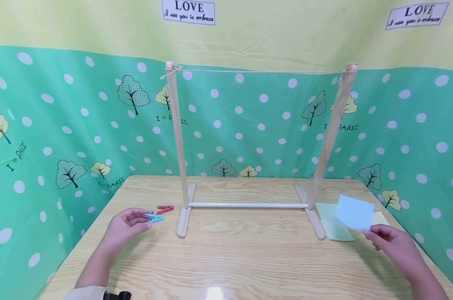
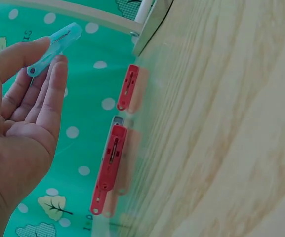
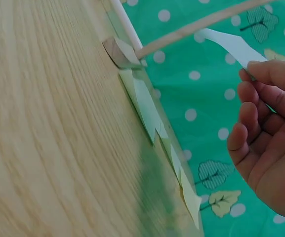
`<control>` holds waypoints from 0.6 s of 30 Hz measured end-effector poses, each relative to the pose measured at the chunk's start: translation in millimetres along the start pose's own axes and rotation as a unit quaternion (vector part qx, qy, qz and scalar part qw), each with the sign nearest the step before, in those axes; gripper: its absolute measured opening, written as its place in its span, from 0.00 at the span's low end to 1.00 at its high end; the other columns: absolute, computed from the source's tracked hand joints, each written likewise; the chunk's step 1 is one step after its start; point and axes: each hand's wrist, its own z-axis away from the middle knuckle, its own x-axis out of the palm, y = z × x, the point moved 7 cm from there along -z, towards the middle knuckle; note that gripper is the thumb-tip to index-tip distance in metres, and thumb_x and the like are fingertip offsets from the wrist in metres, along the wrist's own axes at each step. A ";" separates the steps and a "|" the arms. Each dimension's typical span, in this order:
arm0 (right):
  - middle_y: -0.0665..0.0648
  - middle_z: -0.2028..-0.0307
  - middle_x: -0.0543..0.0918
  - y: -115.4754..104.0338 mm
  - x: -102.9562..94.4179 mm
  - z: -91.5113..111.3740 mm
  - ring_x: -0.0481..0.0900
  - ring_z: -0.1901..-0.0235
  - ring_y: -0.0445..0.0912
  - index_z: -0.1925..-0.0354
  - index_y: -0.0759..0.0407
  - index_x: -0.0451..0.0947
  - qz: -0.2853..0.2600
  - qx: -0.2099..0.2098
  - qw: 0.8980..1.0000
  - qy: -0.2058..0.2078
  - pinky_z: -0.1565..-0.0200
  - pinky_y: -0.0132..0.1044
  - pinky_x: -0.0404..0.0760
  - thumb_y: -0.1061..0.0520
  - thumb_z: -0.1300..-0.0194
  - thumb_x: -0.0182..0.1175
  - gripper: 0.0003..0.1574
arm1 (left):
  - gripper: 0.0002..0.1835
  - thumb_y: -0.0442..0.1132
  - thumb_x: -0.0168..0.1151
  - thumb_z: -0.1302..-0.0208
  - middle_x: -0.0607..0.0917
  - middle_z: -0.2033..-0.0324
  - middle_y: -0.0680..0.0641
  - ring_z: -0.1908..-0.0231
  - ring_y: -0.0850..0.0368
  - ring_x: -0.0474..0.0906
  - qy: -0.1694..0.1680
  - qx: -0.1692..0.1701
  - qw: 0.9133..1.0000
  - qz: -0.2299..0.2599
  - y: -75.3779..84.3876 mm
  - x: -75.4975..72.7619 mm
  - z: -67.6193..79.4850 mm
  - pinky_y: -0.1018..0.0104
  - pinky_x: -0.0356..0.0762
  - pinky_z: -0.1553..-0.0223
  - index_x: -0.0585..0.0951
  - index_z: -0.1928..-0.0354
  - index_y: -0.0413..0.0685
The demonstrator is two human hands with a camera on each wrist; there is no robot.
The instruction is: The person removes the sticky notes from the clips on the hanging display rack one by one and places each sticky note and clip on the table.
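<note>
Between thumb and fingers, my left hand (image 1: 126, 227) pinches a light blue clothespin (image 1: 155, 218), held above the table at the left. In the left wrist view, red clothespins (image 2: 111, 158) lie on the tabletop below that hand, with a greyish one partly hidden behind them. Over on the right, my right hand (image 1: 393, 246) pinches a light blue sheet of paper (image 1: 355, 212) by its lower corner, raised off the table. Beneath that sheet lie a pale green paper (image 1: 331, 223) and a pale yellow paper (image 1: 380, 218), both partly covered from sight.
A wooden frame stands mid-table, its left post (image 1: 179, 137) and right post (image 1: 331, 137) joined by a white rod (image 1: 249, 205) low down. A string (image 1: 256, 71) is tied between the post tops. Patterned green curtain (image 1: 234, 125) surrounds the wooden table (image 1: 230, 258).
</note>
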 end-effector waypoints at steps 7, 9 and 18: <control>0.55 0.69 0.78 23.7 -7.2 1.5 0.73 0.70 0.44 0.54 0.71 0.77 -0.007 0.019 0.999 -0.030 0.69 0.35 0.75 0.41 0.27 0.53 0.31 | 0.29 0.36 0.75 0.47 0.84 0.53 0.38 0.56 0.61 0.83 0.004 -0.006 0.999 -0.037 -7.8 6.8 -11.0 0.70 0.82 0.54 0.75 0.45 0.32; 0.55 0.70 0.79 30.0 -8.7 0.9 0.74 0.70 0.44 0.55 0.72 0.77 -0.017 0.010 0.999 -0.030 0.69 0.35 0.76 0.44 0.27 0.54 0.28 | 0.29 0.38 0.75 0.47 0.84 0.52 0.38 0.57 0.62 0.83 0.009 -0.014 0.999 -0.048 -9.2 7.6 -13.4 0.70 0.81 0.55 0.76 0.45 0.33; 0.52 0.71 0.81 55.5 -13.4 -4.8 0.73 0.72 0.40 0.57 0.73 0.78 -0.016 -0.037 0.999 -0.024 0.71 0.33 0.76 0.52 0.26 0.55 0.22 | 0.29 0.38 0.75 0.46 0.85 0.52 0.39 0.58 0.65 0.83 0.021 -0.037 0.997 -0.057 -14.5 8.4 -18.2 0.71 0.81 0.55 0.75 0.44 0.34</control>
